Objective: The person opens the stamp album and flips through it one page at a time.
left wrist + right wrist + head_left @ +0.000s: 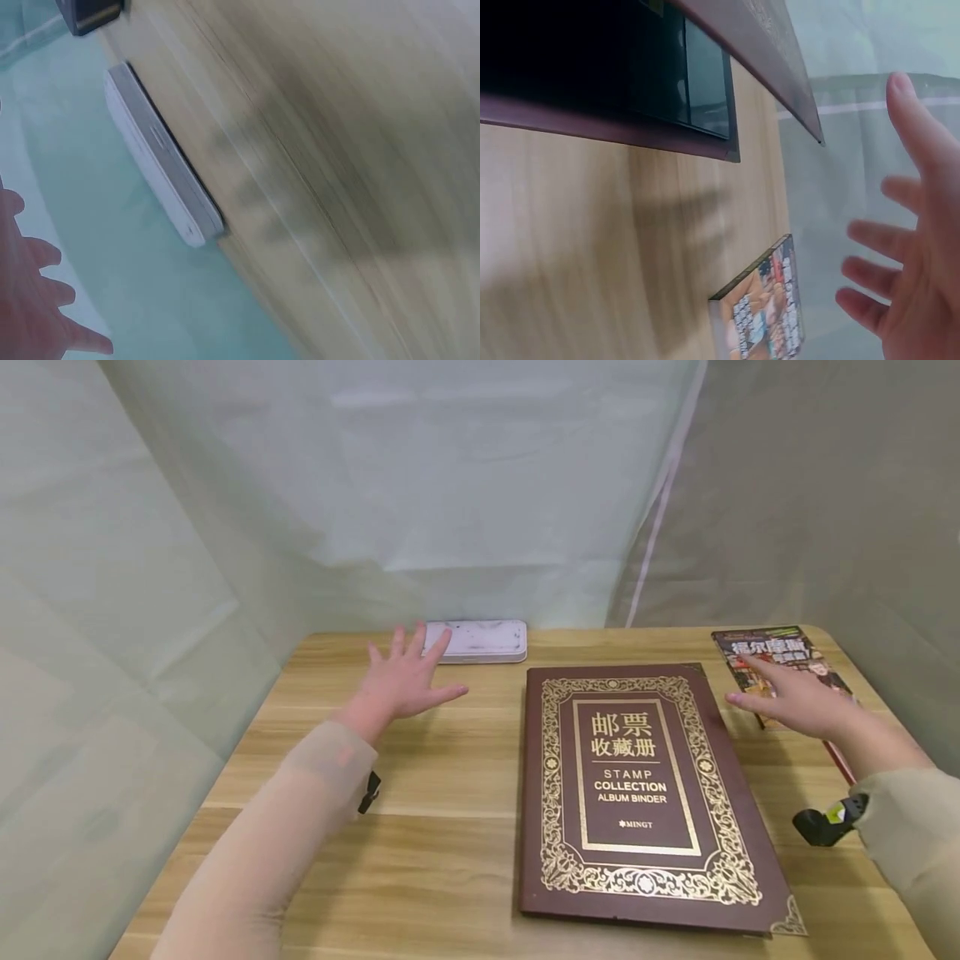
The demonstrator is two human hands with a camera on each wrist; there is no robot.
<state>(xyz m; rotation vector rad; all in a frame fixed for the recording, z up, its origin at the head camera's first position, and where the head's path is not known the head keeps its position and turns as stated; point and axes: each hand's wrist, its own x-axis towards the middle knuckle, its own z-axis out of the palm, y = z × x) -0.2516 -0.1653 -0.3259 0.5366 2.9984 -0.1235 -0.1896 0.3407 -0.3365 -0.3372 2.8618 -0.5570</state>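
My left hand (pixel 401 681) is held over the table with its fingers spread, holding nothing; its fingertips overlap a flat white case (pixel 487 639) in the head view. The right hand (pixel 798 702) hovers with straight fingers to the right of a brown stamp album (pixel 645 868), also holding nothing. In the right wrist view, the album's front cover (pixel 774 64) stands partly raised above its dark inside (pixel 570 67). A comic-style book (pixel 825 672) lies under the right hand in the head view.
The wooden table (pixel 435 860) has pale fabric walls (pixel 480 485) behind and at its sides. The white case lies along the far edge, and the book near the right edge. Black straps with small devices (pixel 828 822) are on the wrists.
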